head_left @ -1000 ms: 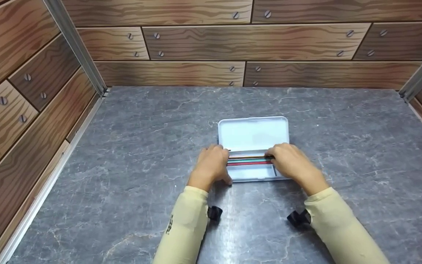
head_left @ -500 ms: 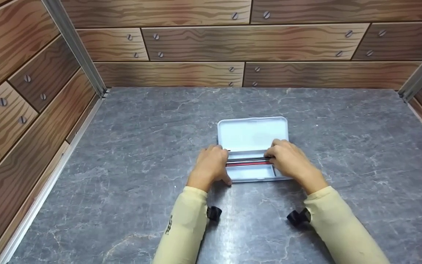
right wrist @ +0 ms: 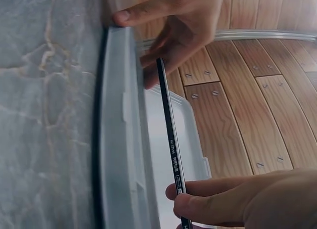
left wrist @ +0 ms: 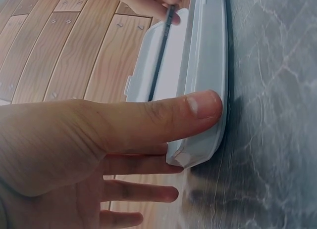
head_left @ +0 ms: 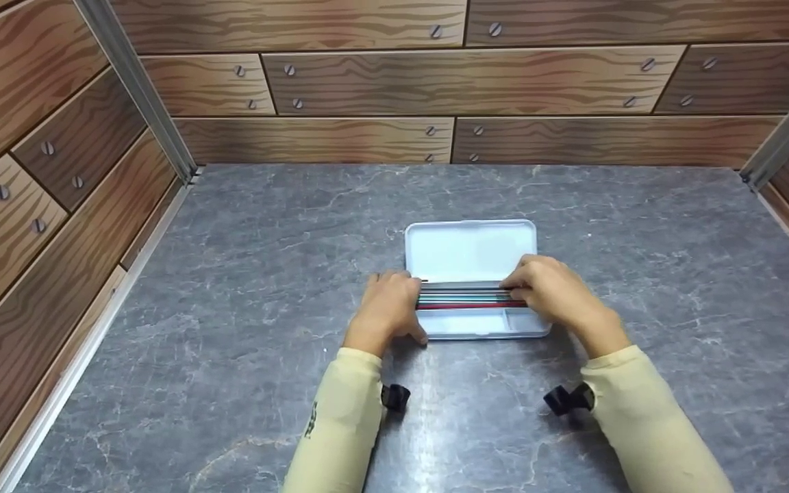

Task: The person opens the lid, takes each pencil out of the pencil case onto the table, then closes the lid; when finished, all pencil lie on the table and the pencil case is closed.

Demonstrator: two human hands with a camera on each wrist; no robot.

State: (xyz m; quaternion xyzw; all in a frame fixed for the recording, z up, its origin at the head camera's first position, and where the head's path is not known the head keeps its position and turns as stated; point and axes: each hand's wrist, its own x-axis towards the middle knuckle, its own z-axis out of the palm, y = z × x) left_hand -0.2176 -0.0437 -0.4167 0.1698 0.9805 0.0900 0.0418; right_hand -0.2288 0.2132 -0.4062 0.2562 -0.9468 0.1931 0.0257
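Note:
A pale blue-white pencil case (head_left: 459, 323) lies on the table, its lid (head_left: 470, 250) raised at the back. My left hand (head_left: 387, 305) grips the case's left end, its thumb (left wrist: 203, 105) on the front wall and the other fingers toward the far side. My right hand (head_left: 559, 291) pinches one end of a black pencil (right wrist: 171, 135) between thumb and fingers. That pencil runs lengthwise above the case, its other end near my left hand. Below it, thin teal and red lines (head_left: 470, 306) cross the case; the wrist views do not show them clearly. A small compartment (head_left: 524, 320) occupies the right front.
The grey marbled tabletop (head_left: 264, 287) surrounds the case. Wood-patterned walls (head_left: 340, 137) stand at the back and on both sides, with metal posts (head_left: 141, 89) at the corners. Black wrist devices (head_left: 396, 397) hang under the yellow sleeves (head_left: 340, 418).
My right hand has moved slightly right and away from me, lifting the black pencil toward the lid side. My left hand still holds the left end of the case.

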